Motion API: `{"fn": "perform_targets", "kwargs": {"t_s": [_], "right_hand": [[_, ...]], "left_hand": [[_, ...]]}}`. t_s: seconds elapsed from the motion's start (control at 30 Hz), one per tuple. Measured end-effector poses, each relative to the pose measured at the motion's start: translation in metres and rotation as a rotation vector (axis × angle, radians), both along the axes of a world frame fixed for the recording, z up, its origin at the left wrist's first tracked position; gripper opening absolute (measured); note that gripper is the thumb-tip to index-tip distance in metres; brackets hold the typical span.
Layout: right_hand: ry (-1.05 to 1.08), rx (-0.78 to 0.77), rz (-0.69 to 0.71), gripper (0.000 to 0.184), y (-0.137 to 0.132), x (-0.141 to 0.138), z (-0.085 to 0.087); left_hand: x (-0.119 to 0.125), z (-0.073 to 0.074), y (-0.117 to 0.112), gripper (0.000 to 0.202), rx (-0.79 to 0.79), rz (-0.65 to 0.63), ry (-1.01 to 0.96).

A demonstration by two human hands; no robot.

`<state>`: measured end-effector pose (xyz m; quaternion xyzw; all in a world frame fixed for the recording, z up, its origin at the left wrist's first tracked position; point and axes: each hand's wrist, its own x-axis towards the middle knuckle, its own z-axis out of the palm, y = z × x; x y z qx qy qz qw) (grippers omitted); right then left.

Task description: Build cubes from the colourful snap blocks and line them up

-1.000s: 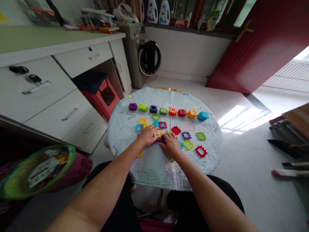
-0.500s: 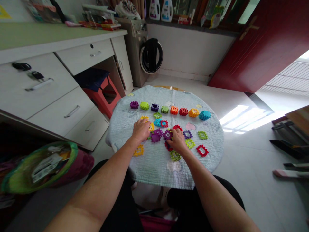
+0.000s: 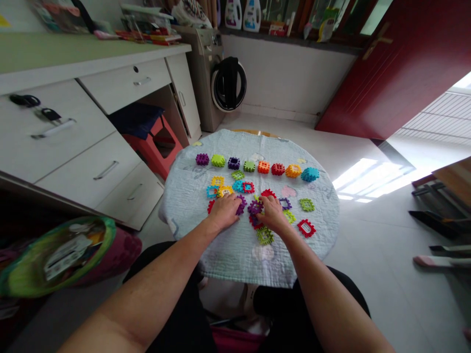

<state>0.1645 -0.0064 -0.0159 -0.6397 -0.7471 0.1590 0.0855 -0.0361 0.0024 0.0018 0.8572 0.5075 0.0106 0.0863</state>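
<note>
My left hand (image 3: pixel 223 214) lies low over the loose tiles, its thumb and fingers around the near side of a purple notched tile (image 3: pixel 241 205) that it partly covers. My right hand (image 3: pixel 273 214) has thumb and fingertips at the edge of another purple notched tile (image 3: pixel 254 207). A red tile (image 3: pixel 268 193) shows just beyond its fingers, and a green tile (image 3: pixel 265 236) lies below. Left of the gap between the hands are a yellow tile (image 3: pixel 225 190) and a blue tile (image 3: pixel 212 191). A red-and-blue pair (image 3: pixel 248 187) sits farther back.
Several assembled cubes, among them a purple one (image 3: pixel 202 159) and a blue one (image 3: pixel 310 174), form a row along the far part of the cloth-covered table (image 3: pixel 224 255). Loose green (image 3: pixel 306 205) and red (image 3: pixel 306 228) tiles lie at the right. A bin (image 3: pixel 110 245) stands left.
My left hand has moved right and nearer, from the yellow tile onto the purple one, uncovering yellow and blue tiles. My right hand stays almost in place. The view has shifted slightly.
</note>
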Motion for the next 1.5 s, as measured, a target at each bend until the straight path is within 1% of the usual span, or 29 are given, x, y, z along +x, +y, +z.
{"fn": "perform_targets", "kwargs": {"t_s": [0.17,0.3,0.37,0.43,0.53,0.6,0.63,0.7,0.73,0.8,0.87,0.97,1.13,1.2,1.27,1.4,1.47,1.5], "right_hand": [[-0.011,0.001,0.018,0.056,0.0,-0.001,-0.002],[-0.006,-0.006,0.016,0.049,0.002,-0.001,-0.005],[0.008,-0.002,0.018,0.046,0.003,-0.001,-0.005],[0.019,0.004,0.023,0.046,0.003,0.0,-0.005],[0.022,0.007,0.018,0.045,0.003,-0.001,-0.004],[0.018,0.001,0.014,0.045,0.003,-0.001,-0.003],[0.016,-0.003,0.015,0.045,0.003,-0.001,-0.003],[0.019,-0.007,0.025,0.043,0.002,-0.001,-0.002],[0.023,-0.006,0.031,0.043,0.002,-0.001,-0.002],[0.033,0.005,0.037,0.042,0.002,-0.001,-0.002],[0.04,0.015,0.031,0.045,0.002,-0.001,-0.002],[0.047,0.024,0.017,0.049,0.002,0.0,-0.001],[0.065,0.023,0.0,0.049,0.002,0.001,0.003],[0.071,0.028,0.0,0.048,0.002,0.002,0.003],[0.076,0.043,0.002,0.046,0.003,0.002,0.003],[0.096,0.082,0.014,0.043,0.004,0.003,0.002],[0.107,0.095,0.017,0.042,0.003,0.003,0.002],[0.111,0.098,0.019,0.042,0.003,0.003,0.003]], "left_hand": [[0.0,0.0,0.001,0.018,-0.012,0.015,-0.003],[0.0,0.002,0.002,0.018,-0.024,0.002,0.001],[-0.001,0.004,0.004,0.016,-0.041,-0.012,-0.029],[-0.003,0.006,0.007,0.012,-0.089,-0.034,-0.093],[-0.007,0.007,0.012,0.009,-0.226,-0.068,-0.194],[-0.008,0.006,0.013,0.008,-0.313,-0.1,-0.225],[-0.008,0.006,0.013,0.007,-0.332,-0.121,-0.229],[-0.006,0.003,0.011,0.003,-0.307,-0.148,-0.223],[-0.005,0.001,0.01,0.005,-0.271,-0.154,-0.216],[-0.002,-0.004,0.007,0.016,-0.188,-0.151,-0.193],[0.0,-0.009,0.005,0.024,-0.139,-0.148,-0.156],[0.001,-0.012,0.005,0.023,-0.126,-0.148,-0.109],[0.001,-0.009,0.007,0.028,-0.137,-0.108,-0.109],[0.002,-0.006,0.006,0.02,-0.142,-0.098,-0.128],[0.004,-0.005,0.005,0.009,-0.104,-0.097,-0.144],[0.01,-0.003,-0.002,0.013,0.007,-0.088,-0.146],[0.01,-0.005,-0.005,0.005,-0.019,-0.09,-0.111],[0.01,-0.006,-0.007,0.008,-0.053,-0.096,-0.092]]}}
